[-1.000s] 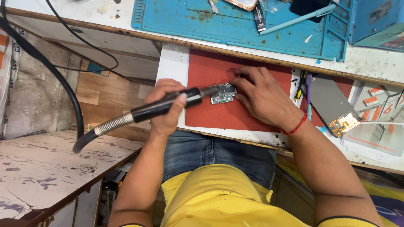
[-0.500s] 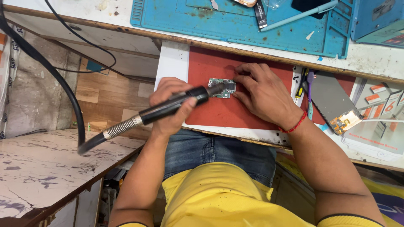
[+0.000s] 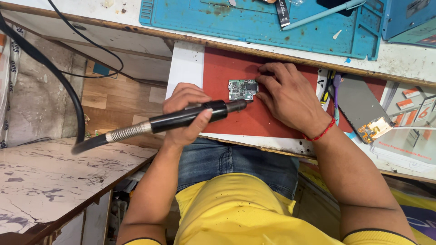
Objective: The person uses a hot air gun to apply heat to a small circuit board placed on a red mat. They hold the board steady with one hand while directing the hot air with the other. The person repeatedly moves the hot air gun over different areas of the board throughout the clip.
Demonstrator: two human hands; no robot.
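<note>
On the red mat (image 3: 272, 120), the left hand (image 3: 184, 113) grips a black handpiece (image 3: 181, 119) near a board (image 3: 243, 89), which the right hand's (image 3: 290, 102) spread fingers pin.

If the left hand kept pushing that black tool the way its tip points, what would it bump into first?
Probably the small green circuit board on the red mat. The left hand aims the black tool at it; the right hand lies just beyond.

A big blue mat (image 3: 254, 22) lies at the back of the table (image 3: 404, 61); a light blue pen (image 3: 322, 13) rests on it. A phone screen (image 3: 359, 106) lies to the right.
</note>
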